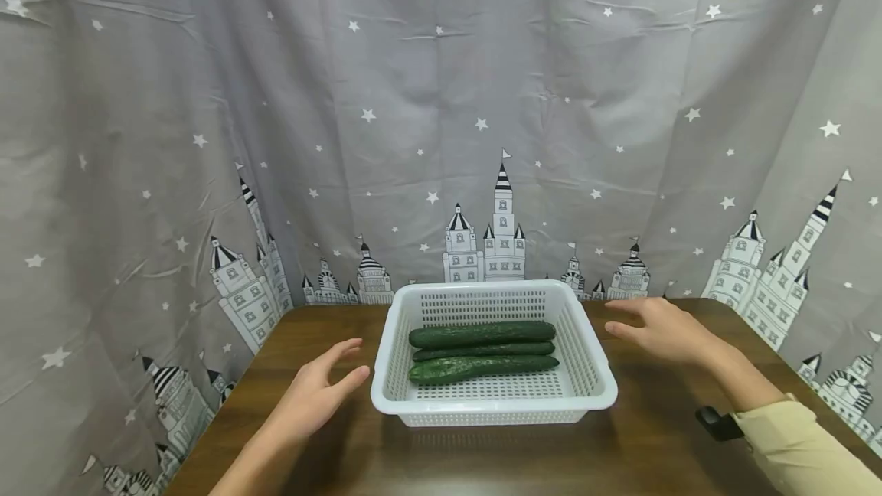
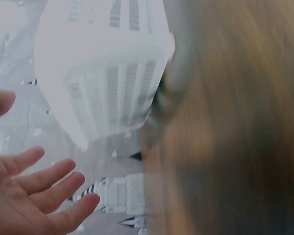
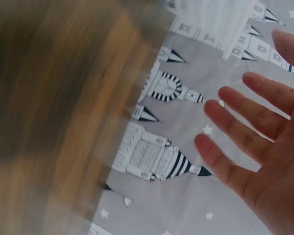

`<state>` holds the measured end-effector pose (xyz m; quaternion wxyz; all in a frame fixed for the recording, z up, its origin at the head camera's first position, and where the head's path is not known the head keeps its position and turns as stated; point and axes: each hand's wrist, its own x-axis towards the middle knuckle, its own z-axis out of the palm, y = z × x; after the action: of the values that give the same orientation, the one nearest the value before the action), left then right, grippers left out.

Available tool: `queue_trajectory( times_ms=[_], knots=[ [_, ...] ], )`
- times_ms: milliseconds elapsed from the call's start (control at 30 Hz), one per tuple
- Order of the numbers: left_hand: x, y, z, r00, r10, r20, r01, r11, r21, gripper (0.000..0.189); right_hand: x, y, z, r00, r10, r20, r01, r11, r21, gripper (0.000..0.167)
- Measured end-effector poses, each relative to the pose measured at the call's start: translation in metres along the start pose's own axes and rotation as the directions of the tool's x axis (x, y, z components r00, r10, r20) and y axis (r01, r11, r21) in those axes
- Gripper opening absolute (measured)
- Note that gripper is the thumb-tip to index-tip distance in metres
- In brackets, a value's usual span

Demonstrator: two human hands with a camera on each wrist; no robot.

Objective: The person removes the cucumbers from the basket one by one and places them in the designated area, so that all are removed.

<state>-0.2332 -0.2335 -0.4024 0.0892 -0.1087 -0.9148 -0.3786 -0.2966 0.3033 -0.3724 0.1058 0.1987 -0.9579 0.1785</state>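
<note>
A white plastic basket (image 1: 496, 406) with slotted walls stands on the wooden table in the head view. Inside it lie three dark green cucumbers side by side: a far one (image 1: 482, 334), a thinner middle one (image 1: 484, 350) and a near one (image 1: 484, 368). My left hand (image 1: 318, 389) is held apart from the basket's left side, its fingers spread and touching nothing. Off the basket's right side hovers my right hand (image 1: 658, 327), fingers relaxed and nothing in them. Both wrist views show spread fingers; the basket (image 2: 112, 93) is blurred in the left one.
A brown wooden table (image 1: 441, 465) carries the basket. Behind and to both sides hangs a grey curtain (image 1: 413, 98) printed with white stars and castles. A black band (image 1: 719, 424) is on the right wrist, by a pale yellow sleeve (image 1: 799, 435).
</note>
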Motion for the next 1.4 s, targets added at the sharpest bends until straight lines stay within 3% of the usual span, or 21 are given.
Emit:
queue_trajectory(
  times_ms=[200,400,700,767,1000,1200,1400],
  knots=[
    [0.003,0.005,0.013,0.997,-0.075,0.009,0.076,0.977,-0.2,0.052,0.003,-0.007,0.005,0.999,-0.025,-0.036,0.029,0.991,0.134,0.047],
    [0.005,0.008,0.029,0.994,-0.093,0.062,0.111,0.891,-0.44,0.054,0.008,-0.014,0.008,0.998,-0.015,-0.053,0.027,0.971,0.239,0.041],
    [0.003,0.012,0.044,0.993,-0.088,0.08,0.118,0.833,-0.541,0.057,0.015,-0.038,0.01,1.0,0.006,-0.022,0.002,0.94,0.341,0.039],
    [0.003,0.012,0.047,0.993,-0.079,0.082,0.111,0.833,-0.542,0.058,0.017,-0.042,0.01,1.0,0.021,-0.008,-0.017,0.925,0.38,0.04],
    [0.001,0.011,0.055,0.996,-0.057,0.072,0.087,0.829,-0.553,0.058,0.026,-0.053,0.006,0.989,0.095,0.117,-0.144,0.823,0.549,0.043],
    [0.002,0.01,0.055,0.995,-0.059,0.076,0.092,0.825,-0.558,0.057,0.041,-0.057,0.005,0.979,0.151,0.136,-0.203,0.782,0.589,0.042],
    [0.002,0.005,0.056,0.991,-0.085,0.102,0.127,0.829,-0.544,0.056,0.056,-0.064,0.01,0.978,0.136,0.158,-0.207,0.733,0.648,0.047]
  ],
)
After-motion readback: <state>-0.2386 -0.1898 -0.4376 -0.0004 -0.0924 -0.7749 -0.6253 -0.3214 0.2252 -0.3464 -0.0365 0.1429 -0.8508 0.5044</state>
